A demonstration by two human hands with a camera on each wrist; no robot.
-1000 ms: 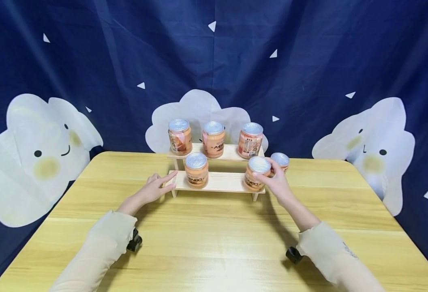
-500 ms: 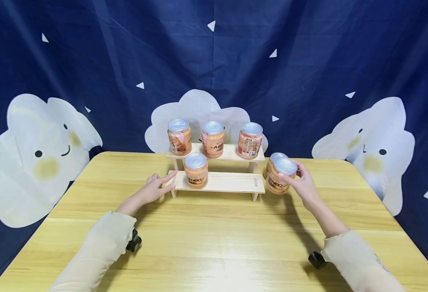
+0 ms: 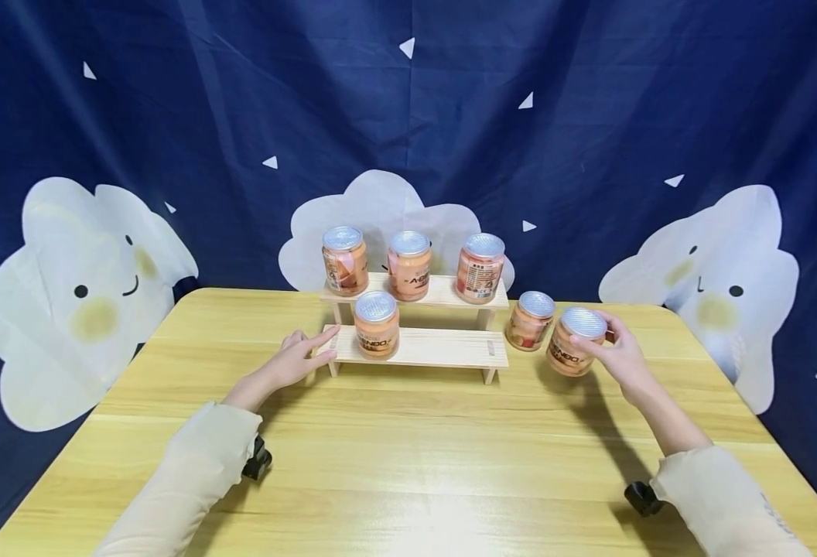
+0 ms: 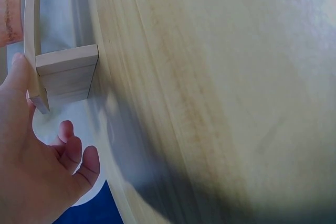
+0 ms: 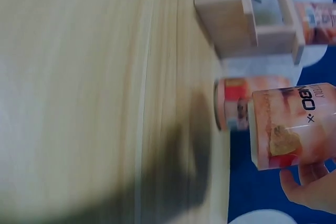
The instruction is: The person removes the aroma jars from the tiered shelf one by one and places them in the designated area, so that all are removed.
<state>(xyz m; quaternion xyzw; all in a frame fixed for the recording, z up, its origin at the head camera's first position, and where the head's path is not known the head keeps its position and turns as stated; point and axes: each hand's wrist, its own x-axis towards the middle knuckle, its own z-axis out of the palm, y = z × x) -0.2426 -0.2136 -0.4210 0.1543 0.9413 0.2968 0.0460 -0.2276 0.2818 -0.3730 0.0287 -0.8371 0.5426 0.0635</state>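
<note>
My right hand (image 3: 620, 356) grips a peach-coloured can (image 3: 574, 348) with a silvery lid, at the right of a two-tier wooden shelf. The can leans slightly and appears to be off the table; in the right wrist view its printed side (image 5: 294, 124) faces the camera. A second can (image 3: 530, 323) stands on the table between it and the shelf. My left hand (image 3: 288, 362) touches the left end of the lower shelf board (image 3: 443, 348) with straight forefinger and thumb. In the left wrist view its other fingers (image 4: 72, 153) are loosely bent, away from the board.
One can (image 3: 377, 329) stands on the lower board's left part. Three more cans, the middle one (image 3: 409, 267) among them, line the upper board (image 3: 443, 291). A dark blue cloth (image 3: 562, 170) with cloud prints hangs behind the wooden table (image 3: 381, 441).
My right hand has lifted the can from the right end of the lower board and carried it rightward, past the can on the table. My left hand has stayed at the shelf's end.
</note>
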